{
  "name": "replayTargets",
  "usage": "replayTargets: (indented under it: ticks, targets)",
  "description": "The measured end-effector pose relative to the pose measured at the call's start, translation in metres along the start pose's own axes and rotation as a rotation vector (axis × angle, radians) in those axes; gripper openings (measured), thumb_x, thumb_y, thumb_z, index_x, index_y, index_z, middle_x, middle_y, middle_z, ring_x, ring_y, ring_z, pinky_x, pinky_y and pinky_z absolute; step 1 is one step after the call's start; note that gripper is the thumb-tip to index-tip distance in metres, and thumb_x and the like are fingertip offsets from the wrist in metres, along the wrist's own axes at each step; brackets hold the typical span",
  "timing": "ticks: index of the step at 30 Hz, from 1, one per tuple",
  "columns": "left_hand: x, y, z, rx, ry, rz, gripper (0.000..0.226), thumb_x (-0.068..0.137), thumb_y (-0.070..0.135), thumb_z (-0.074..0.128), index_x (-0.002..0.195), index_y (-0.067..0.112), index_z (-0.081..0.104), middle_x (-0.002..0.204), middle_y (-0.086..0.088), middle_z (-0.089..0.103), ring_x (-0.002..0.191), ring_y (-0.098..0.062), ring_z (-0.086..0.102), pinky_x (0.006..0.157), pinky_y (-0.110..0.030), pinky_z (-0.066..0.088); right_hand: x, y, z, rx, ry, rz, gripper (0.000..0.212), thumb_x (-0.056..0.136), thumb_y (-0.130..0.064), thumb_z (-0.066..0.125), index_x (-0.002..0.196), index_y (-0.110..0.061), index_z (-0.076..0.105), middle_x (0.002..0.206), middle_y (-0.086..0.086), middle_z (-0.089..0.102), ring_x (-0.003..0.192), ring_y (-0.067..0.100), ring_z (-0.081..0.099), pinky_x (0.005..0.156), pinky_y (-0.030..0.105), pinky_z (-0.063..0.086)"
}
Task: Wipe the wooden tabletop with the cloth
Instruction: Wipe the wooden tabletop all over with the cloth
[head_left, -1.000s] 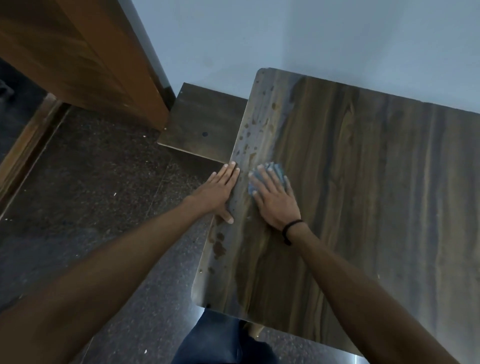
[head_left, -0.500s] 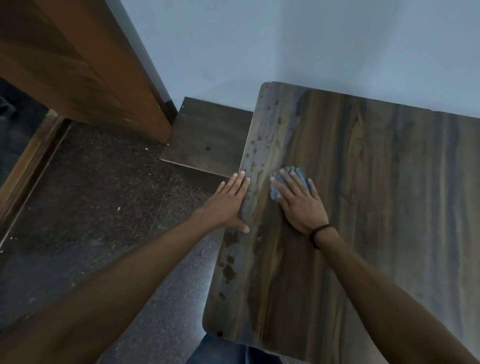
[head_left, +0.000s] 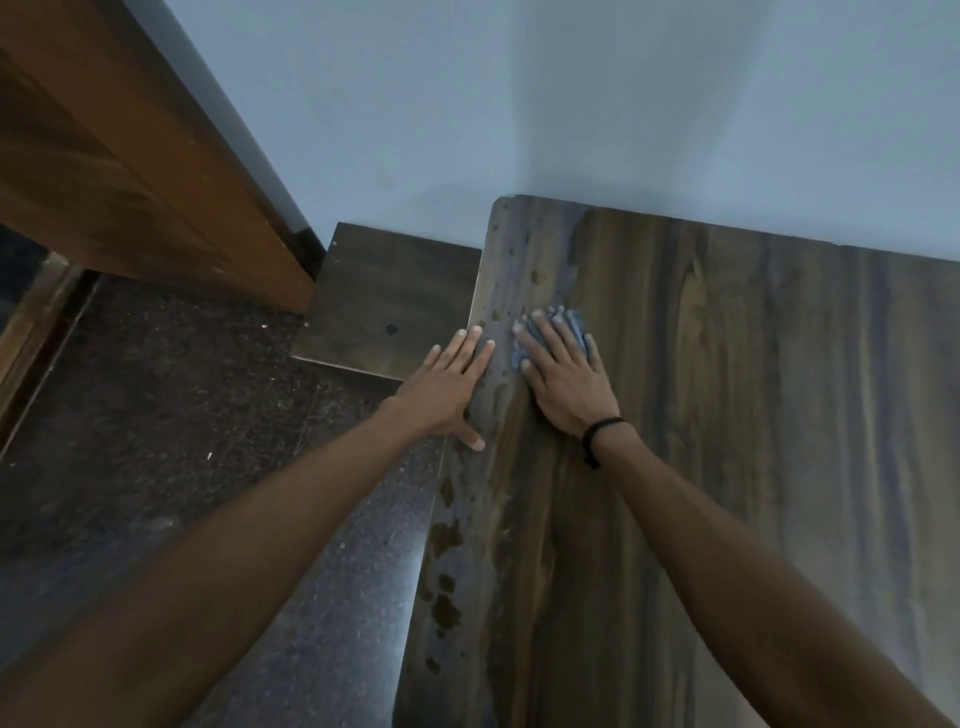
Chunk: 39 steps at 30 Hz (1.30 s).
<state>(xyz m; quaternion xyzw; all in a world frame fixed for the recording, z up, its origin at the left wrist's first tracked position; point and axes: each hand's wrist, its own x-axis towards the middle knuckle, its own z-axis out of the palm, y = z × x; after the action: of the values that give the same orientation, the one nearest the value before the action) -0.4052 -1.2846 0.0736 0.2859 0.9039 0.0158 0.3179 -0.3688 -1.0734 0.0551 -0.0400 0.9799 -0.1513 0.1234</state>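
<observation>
Spread fingers (head_left: 540, 340) of the right hand (head_left: 566, 384) lie straight and flat over a crumpled blue cloth (head_left: 570, 318), pressing it onto the wooden tabletop (head_left: 753, 415) near its left edge, toward the far corner. Only the cloth's far folds peek out past the fingertips. Just beside it, the left hand (head_left: 449, 387) rests palm down on the table's left rim, fingers straight and close together, thumb stuck out to the side. A black band (head_left: 597, 436) circles the right wrist. Dark blotches (head_left: 445, 608) dot the strip of tabletop along that left edge, both beyond the hands and nearer the person. Lower, to the left, a small dark board (head_left: 384, 296) sits against the pale wall (head_left: 571, 104), with speckled dark floor (head_left: 156, 415) and a brown door frame (head_left: 130, 156) beyond.
</observation>
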Motion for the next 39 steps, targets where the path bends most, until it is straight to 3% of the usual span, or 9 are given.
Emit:
replayTargets:
  ticks: [3, 7, 12, 17, 22, 28, 33, 37, 39]
  targets:
    - [0.002, 0.003, -0.001, 0.029, 0.003, 0.001, 0.147, 0.065, 0.069, 0.078, 0.154, 0.015, -0.026, 0.159, -0.008, -0.035, 0.148, -0.025, -0.030, 0.124, -0.048, -0.004, -0.006, 0.023, -0.004, -0.050, -0.043, -0.086, 0.051, 0.109, -0.046, 0.020, 0.159, -0.047, 0.008, 0.168, -0.019, -0.001, 0.155, 0.008, -0.006, 0.127, 0.047, 0.000]
    - [0.006, 0.001, -0.002, 0.057, 0.006, -0.014, 0.150, 0.062, 0.071, 0.077, 0.154, 0.012, -0.025, 0.160, -0.011, -0.033, 0.148, -0.026, -0.030, 0.123, -0.050, -0.006, 0.047, 0.024, -0.024, 0.059, 0.013, 0.131, 0.051, 0.109, -0.044, 0.020, 0.160, -0.044, 0.011, 0.170, -0.013, -0.001, 0.156, 0.012, -0.007, 0.126, 0.049, -0.004]
    - [0.016, 0.004, -0.024, -0.042, 0.027, -0.053, 0.137, 0.072, 0.069, 0.072, 0.156, 0.014, -0.021, 0.161, -0.009, -0.031, 0.148, -0.025, -0.030, 0.123, -0.049, -0.007, 0.014, 0.021, -0.009, -0.016, 0.002, -0.030, 0.052, 0.109, -0.045, 0.019, 0.160, -0.045, 0.010, 0.169, -0.015, 0.002, 0.156, 0.010, -0.005, 0.126, 0.044, -0.004]
    - [0.053, -0.008, -0.058, -0.064, 0.090, -0.083, 0.132, 0.076, 0.058, 0.077, 0.157, 0.020, -0.020, 0.161, -0.010, -0.031, 0.150, -0.028, -0.025, 0.123, -0.052, -0.002, 0.060, 0.031, -0.024, 0.081, 0.048, 0.161, 0.052, 0.109, -0.044, 0.021, 0.160, -0.044, 0.011, 0.170, -0.014, 0.000, 0.156, 0.011, -0.006, 0.126, 0.049, -0.004]
    - [0.080, -0.014, -0.082, -0.049, 0.039, -0.110, 0.134, 0.074, 0.054, 0.080, 0.157, 0.022, -0.020, 0.161, -0.008, -0.032, 0.149, -0.029, -0.026, 0.121, -0.051, -0.004, 0.035, 0.032, -0.013, 0.021, 0.018, -0.020, 0.052, 0.109, -0.043, 0.020, 0.160, -0.044, 0.011, 0.169, -0.015, 0.003, 0.156, 0.011, -0.005, 0.126, 0.047, -0.003]
    - [0.089, -0.022, -0.079, -0.025, -0.015, -0.101, 0.138, 0.070, 0.053, 0.084, 0.156, 0.025, -0.020, 0.162, -0.005, -0.030, 0.148, -0.029, -0.028, 0.120, -0.052, -0.007, 0.095, 0.045, -0.037, 0.091, 0.047, 0.162, 0.053, 0.110, -0.042, 0.020, 0.161, -0.040, 0.010, 0.170, -0.010, -0.002, 0.156, 0.014, -0.006, 0.125, 0.050, -0.005]
    - [0.094, -0.022, -0.080, 0.020, -0.017, -0.106, 0.145, 0.065, 0.057, 0.085, 0.156, 0.023, -0.023, 0.162, -0.007, -0.031, 0.147, -0.029, -0.031, 0.121, -0.052, -0.009, 0.066, 0.052, -0.029, 0.040, 0.002, -0.015, 0.052, 0.109, -0.043, 0.019, 0.160, -0.044, 0.009, 0.170, -0.014, 0.000, 0.156, 0.012, -0.006, 0.125, 0.047, -0.004]
    - [0.098, -0.019, -0.085, 0.068, -0.004, -0.124, 0.149, 0.063, 0.055, 0.087, 0.155, 0.019, -0.024, 0.162, -0.010, -0.030, 0.148, -0.029, -0.030, 0.121, -0.051, -0.008, 0.107, 0.058, -0.043, 0.110, 0.054, 0.169, 0.052, 0.109, -0.042, 0.021, 0.161, -0.041, 0.011, 0.170, -0.012, -0.002, 0.156, 0.014, -0.006, 0.125, 0.051, -0.004]
    - [0.098, -0.015, -0.085, 0.085, 0.004, -0.141, 0.150, 0.063, 0.054, 0.088, 0.155, 0.018, -0.024, 0.162, -0.012, -0.029, 0.148, -0.029, -0.029, 0.121, -0.051, -0.008, 0.116, 0.043, -0.040, 0.115, 0.059, 0.166, 0.053, 0.109, -0.041, 0.022, 0.161, -0.039, 0.011, 0.170, -0.010, -0.003, 0.156, 0.015, -0.007, 0.125, 0.052, -0.005]
